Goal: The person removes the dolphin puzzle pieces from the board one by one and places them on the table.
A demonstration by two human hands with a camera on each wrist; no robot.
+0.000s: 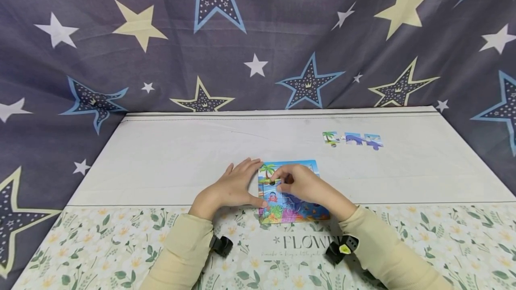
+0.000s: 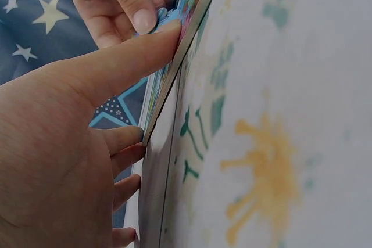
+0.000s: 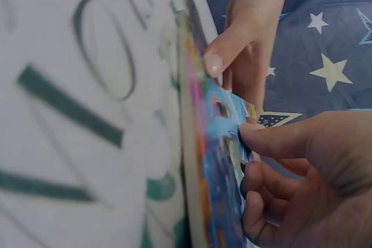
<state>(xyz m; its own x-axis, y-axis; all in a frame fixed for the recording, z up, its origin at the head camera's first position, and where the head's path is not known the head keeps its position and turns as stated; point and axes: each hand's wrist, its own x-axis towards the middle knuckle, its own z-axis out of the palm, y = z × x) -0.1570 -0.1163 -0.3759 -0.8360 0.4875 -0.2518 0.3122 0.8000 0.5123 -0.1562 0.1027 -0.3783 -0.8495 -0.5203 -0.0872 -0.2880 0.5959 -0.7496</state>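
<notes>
A colorful sea-scene jigsaw puzzle board (image 1: 312,211) lies on the table, with a palm tree at its upper left and a small red crab below. My left hand (image 1: 234,187) spreads along the board's left side, its thumb on the lower left border and its fingers at the edge. Over the board's left middle, my right hand (image 1: 300,185) pinches a bluish puzzle piece (image 2: 161,13) between thumb and fingers. Most of that piece is hidden by the fingertips. In the right wrist view, the right thumb and fingers (image 3: 258,137) are close against the picture surface.
Beyond the board to the right lie loose puzzle pieces: a palm-tree piece (image 1: 330,136), a purple whale piece (image 1: 353,138) and another purple-and-blue piece (image 1: 373,140). A floral cloth (image 1: 121,245) covers the near table. A star-patterned curtain (image 1: 225,57) stands behind.
</notes>
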